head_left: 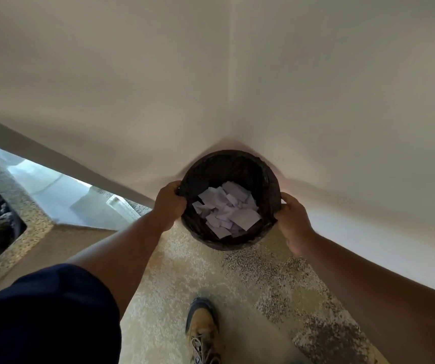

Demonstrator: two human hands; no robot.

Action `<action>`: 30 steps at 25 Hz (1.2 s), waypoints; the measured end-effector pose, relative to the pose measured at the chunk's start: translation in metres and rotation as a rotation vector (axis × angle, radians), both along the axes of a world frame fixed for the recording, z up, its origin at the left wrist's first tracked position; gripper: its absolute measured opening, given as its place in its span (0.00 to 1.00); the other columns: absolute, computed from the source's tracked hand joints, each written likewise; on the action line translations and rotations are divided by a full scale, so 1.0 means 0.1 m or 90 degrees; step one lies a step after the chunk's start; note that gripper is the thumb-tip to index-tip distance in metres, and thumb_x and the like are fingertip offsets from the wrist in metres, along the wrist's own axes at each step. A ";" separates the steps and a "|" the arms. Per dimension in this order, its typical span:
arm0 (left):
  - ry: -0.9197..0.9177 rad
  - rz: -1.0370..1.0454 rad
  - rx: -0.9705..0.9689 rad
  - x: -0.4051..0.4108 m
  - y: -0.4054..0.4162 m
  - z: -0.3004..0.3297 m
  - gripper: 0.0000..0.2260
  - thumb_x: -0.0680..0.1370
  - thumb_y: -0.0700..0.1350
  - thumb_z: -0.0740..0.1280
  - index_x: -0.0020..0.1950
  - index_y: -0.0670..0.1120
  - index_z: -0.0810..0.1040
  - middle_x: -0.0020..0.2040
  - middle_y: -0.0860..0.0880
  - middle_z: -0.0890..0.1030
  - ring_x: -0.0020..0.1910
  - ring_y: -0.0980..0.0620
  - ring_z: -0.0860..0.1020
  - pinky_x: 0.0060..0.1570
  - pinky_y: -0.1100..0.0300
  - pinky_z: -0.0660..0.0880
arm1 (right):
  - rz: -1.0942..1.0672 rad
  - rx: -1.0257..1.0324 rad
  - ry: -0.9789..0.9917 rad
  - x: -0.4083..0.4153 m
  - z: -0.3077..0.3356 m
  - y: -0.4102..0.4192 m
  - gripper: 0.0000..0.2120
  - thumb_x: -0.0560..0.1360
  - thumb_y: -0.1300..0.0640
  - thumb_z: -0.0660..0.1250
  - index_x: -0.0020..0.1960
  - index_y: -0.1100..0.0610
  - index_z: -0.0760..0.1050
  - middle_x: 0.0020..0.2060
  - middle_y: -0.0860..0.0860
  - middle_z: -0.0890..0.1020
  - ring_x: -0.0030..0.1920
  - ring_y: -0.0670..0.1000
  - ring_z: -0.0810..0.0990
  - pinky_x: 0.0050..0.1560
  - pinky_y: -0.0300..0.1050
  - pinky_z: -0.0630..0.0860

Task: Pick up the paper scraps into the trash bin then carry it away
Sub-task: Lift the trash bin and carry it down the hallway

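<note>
Dark sleeve (45, 311) and tan boot (202, 329) lead to a trash bin (237, 164) held by the wall.

Both hands, left hand (169, 203) and right hand (294, 219), curl fingers over opposite rim edges; paper scraps (227, 208) lie inside, so it likely carries light, though the liner may slip.

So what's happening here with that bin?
A person is holding a round dark trash bin with both hands, the left hand gripping the rim on one side and the right hand on the other. White paper scraps already lie piled inside it. The bin is close to a pale wall corner, above a speckled floor, and a tan boot shows below. No loose scraps are visible on the floor.
</note>
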State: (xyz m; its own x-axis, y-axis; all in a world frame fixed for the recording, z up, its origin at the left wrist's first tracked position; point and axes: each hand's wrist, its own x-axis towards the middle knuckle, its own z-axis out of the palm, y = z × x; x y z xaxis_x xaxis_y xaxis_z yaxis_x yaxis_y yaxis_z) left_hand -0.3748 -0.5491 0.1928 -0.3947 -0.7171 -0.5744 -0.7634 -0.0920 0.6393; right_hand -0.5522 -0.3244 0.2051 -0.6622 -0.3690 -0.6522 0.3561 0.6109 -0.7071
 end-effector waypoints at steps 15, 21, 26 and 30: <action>0.045 0.042 0.012 -0.08 -0.12 -0.13 0.22 0.66 0.34 0.63 0.52 0.56 0.83 0.44 0.46 0.86 0.47 0.41 0.83 0.46 0.52 0.80 | -0.031 -0.009 0.024 -0.21 -0.22 -0.10 0.22 0.68 0.67 0.70 0.58 0.49 0.81 0.34 0.51 0.82 0.38 0.54 0.80 0.42 0.53 0.78; 0.049 0.051 0.017 -0.08 -0.15 -0.14 0.23 0.67 0.34 0.63 0.54 0.54 0.84 0.44 0.48 0.85 0.50 0.41 0.83 0.52 0.47 0.82 | -0.039 -0.010 0.002 -0.25 -0.20 -0.14 0.22 0.70 0.71 0.70 0.56 0.50 0.81 0.34 0.51 0.80 0.39 0.54 0.79 0.46 0.55 0.80; 0.047 0.034 0.021 -0.07 -0.17 -0.18 0.24 0.70 0.32 0.62 0.59 0.54 0.83 0.46 0.49 0.85 0.52 0.41 0.83 0.56 0.46 0.80 | -0.017 0.023 0.024 -0.29 -0.25 -0.16 0.24 0.70 0.68 0.69 0.63 0.50 0.79 0.40 0.54 0.85 0.42 0.56 0.84 0.44 0.54 0.82; 0.046 -0.031 -0.046 -0.11 -0.05 -0.11 0.25 0.75 0.31 0.63 0.69 0.49 0.76 0.53 0.50 0.81 0.55 0.45 0.80 0.51 0.55 0.77 | 0.047 0.081 0.072 -0.28 -0.21 -0.19 0.22 0.72 0.64 0.67 0.64 0.49 0.76 0.45 0.52 0.85 0.44 0.54 0.83 0.37 0.48 0.79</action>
State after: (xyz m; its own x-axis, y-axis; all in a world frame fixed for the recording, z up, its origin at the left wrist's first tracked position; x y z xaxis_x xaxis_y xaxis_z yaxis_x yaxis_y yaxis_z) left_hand -0.3856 -0.5542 0.1820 -0.4684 -0.7343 -0.4913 -0.7179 -0.0079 0.6961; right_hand -0.5799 -0.3435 0.1844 -0.7087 -0.3386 -0.6189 0.2295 0.7189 -0.6561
